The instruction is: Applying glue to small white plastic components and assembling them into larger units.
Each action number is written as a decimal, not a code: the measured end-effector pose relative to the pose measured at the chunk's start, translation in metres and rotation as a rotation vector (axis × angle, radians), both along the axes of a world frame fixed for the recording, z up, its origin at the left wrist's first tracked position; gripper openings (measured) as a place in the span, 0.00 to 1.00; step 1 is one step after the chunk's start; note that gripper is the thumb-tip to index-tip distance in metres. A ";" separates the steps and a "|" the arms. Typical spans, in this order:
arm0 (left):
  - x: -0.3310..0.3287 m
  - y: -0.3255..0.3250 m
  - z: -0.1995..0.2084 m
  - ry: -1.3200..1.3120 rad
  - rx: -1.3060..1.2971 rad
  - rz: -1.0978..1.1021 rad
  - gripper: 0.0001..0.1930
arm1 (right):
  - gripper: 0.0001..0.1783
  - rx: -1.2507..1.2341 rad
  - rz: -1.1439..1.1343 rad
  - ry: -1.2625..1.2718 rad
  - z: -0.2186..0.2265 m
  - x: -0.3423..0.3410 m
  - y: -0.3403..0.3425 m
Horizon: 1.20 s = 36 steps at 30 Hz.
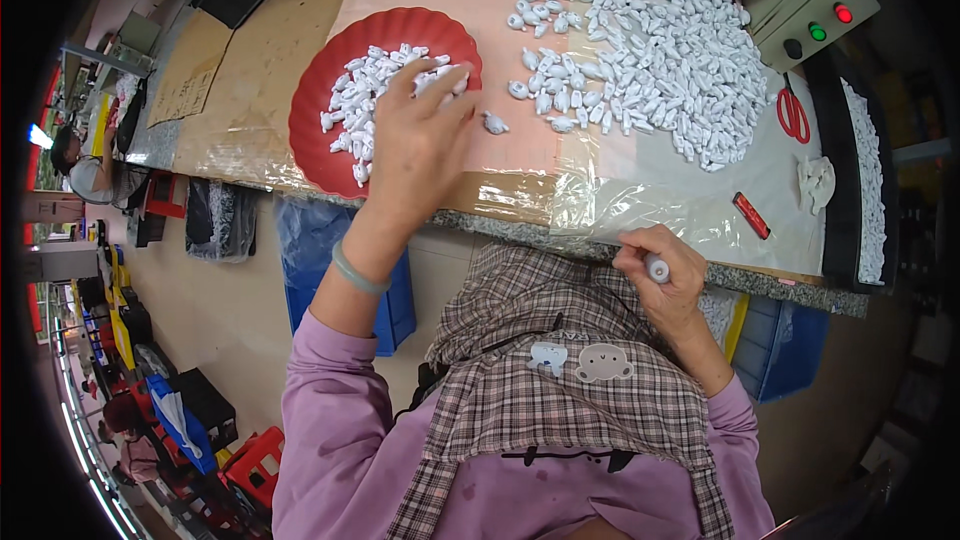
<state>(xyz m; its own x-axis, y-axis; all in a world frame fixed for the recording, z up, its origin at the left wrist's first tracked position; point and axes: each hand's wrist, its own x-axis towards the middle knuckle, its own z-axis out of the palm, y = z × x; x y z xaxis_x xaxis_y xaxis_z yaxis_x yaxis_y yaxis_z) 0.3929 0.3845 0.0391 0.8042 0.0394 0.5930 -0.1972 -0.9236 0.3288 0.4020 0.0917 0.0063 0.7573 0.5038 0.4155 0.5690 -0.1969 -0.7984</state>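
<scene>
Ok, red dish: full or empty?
Neither: the red dish is partly filled. White pieces cover its middle, bare red shows leftward; left hand hides some.

1 left hand, 1 right hand, 1 white rod. Left: 1 red tray. Right: 1 pair of scissors, 1 slim red tool. Far right: 1 red button, 1 green button, 1 black knob. White pieces: too many to count.

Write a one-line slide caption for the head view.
Left hand over a red scalloped tray of small white pieces; right hand gripping a pale, round-ended object.
</scene>
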 end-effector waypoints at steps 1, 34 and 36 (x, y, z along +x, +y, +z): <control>0.002 -0.003 -0.003 0.036 0.141 -0.051 0.15 | 0.17 0.002 0.015 0.002 0.000 -0.001 0.001; -0.035 -0.100 -0.028 0.712 -2.030 -0.608 0.15 | 0.24 0.325 -0.178 0.338 0.037 0.004 -0.024; -0.035 -0.100 -0.029 0.712 -2.034 -0.610 0.16 | 0.23 0.291 -0.177 0.325 0.043 0.001 -0.027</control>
<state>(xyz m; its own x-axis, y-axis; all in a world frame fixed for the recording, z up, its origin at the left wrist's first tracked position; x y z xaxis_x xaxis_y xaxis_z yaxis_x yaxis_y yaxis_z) 0.3575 0.2843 0.0097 0.9513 -0.2268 -0.2086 0.3074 0.7439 0.5933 0.4033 0.0645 0.0496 0.9354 0.2530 0.2471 0.2579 -0.0098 -0.9661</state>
